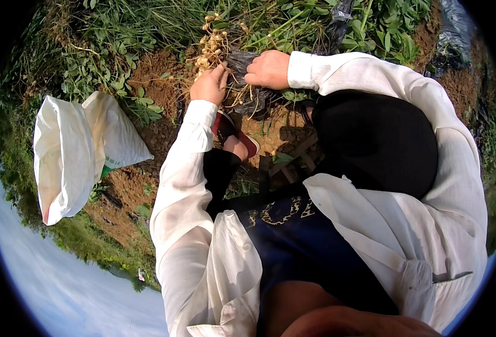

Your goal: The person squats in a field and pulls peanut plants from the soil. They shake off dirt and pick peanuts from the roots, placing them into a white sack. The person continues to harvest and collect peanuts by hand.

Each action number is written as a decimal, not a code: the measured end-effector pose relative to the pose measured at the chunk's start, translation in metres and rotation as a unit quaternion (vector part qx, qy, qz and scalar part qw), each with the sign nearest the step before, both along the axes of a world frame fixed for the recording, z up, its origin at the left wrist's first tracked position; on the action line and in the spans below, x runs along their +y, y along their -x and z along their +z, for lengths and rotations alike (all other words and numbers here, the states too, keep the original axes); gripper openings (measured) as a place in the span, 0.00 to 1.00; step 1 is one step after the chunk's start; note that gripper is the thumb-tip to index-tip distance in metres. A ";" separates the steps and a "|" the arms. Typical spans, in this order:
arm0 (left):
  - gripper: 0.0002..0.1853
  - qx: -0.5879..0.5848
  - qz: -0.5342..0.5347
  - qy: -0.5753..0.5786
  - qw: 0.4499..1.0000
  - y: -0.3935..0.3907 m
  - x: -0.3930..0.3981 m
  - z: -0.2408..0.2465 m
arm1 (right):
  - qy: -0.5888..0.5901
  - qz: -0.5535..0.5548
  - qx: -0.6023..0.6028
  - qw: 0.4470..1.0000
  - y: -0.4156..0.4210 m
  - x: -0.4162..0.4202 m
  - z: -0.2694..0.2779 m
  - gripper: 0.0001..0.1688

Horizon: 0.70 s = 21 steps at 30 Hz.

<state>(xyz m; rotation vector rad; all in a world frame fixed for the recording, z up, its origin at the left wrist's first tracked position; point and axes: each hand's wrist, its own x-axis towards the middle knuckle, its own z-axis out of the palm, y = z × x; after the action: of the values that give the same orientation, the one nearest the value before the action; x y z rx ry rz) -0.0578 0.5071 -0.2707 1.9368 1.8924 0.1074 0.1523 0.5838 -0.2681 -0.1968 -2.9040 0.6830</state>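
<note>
A cluster of pale peanut pods (209, 48) hangs on thin roots in front of me. My left hand (209, 86) is at the lower end of this cluster, thumb and fingertips close together. Whether it pinches roots, pods or film is hidden. Between my hands lies a crumpled piece of black plastic film (240, 60). My right hand (269, 70), its fingers curled, grips the film's right side. Below the hands, loose roots and stems tangle with another dark scrap of film (254, 104).
An upright white woven sack (64, 160) with a wide mouth stands on the soil to the left. Uprooted green peanut plants (104, 40) lie along the far side. More plastic film (454, 33) covers soil at far right. A dark red shoe (248, 143) is below my left hand.
</note>
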 end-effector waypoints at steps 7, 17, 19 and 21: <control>0.18 0.110 -0.048 0.075 0.990 -0.014 -0.002 0.002 | -0.015 -0.011 0.022 1.000 0.001 0.000 -0.003 0.05; 0.10 0.118 -0.009 0.174 0.978 -0.025 0.005 0.030 | 0.002 -0.015 0.005 1.000 0.000 0.000 -0.001 0.05; 0.12 0.089 0.006 0.253 0.963 -0.019 0.004 0.052 | 0.003 -0.008 -0.003 1.000 0.006 0.002 0.000 0.05; 0.15 -0.082 -0.036 0.203 0.975 0.000 -0.031 0.023 | 0.018 -0.003 -0.012 1.000 0.003 0.003 0.003 0.05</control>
<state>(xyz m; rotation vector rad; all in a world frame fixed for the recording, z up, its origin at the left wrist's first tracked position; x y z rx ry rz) -0.0574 0.4765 -0.2475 1.6601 1.5878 -0.1291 0.1491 0.5863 -0.2648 -0.2200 -2.9136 0.7364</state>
